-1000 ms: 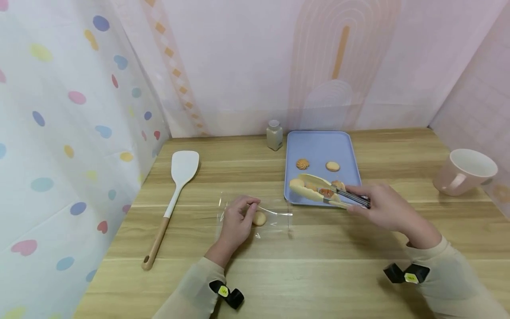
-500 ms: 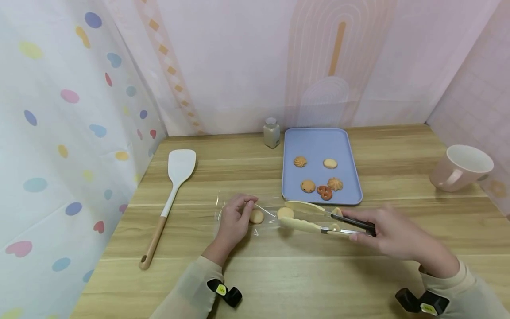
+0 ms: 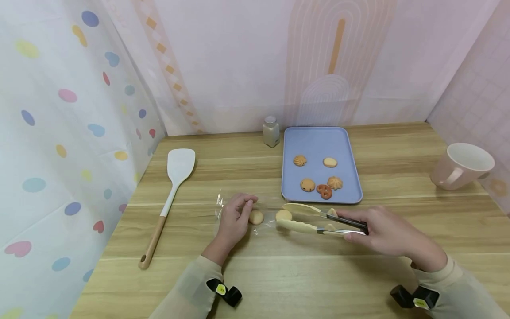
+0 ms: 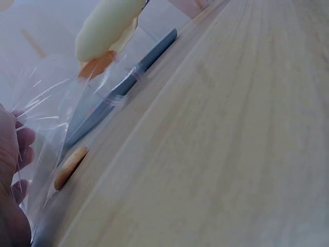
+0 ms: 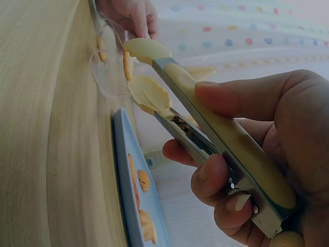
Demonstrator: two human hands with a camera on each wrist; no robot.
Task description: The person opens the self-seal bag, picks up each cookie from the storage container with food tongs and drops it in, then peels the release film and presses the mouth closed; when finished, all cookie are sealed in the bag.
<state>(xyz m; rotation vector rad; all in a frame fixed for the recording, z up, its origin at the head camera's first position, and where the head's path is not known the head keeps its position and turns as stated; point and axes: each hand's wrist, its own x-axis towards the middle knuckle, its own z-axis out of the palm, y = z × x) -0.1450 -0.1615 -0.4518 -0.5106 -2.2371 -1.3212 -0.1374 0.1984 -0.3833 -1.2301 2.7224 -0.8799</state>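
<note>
My left hand [image 3: 234, 220] pinches the upper film of a clear plastic bag [image 4: 49, 116] and holds it raised off the table. Inside the bag lies a round cookie [image 3: 256, 217], flat beside my thumb. With my right hand [image 3: 388, 235] I grip cream-tipped metal tongs [image 5: 190, 108], thumb on one arm and fingers round the other. Between the tong tips is a second round cookie [image 3: 283, 215], at the bag's right-hand mouth. Whether it is past the bag's edge I cannot tell. Behind the tongs, a blue tray [image 3: 314, 141] bears several cookies and a pretzel [image 3: 324, 192].
A white spatula [image 3: 181, 166] with a wooden handle lies at the left of the wooden table [image 3: 279, 279]. A small glass jar [image 3: 271, 132] stands left of the tray. A pink mug [image 3: 462, 166] stands at the far right. Curtains [image 3: 239, 66] hang behind.
My right hand has brought the tongs and their cookie from over the tray left and nearer to me, to the bag's mouth. My left hand keeps its place on the bag.
</note>
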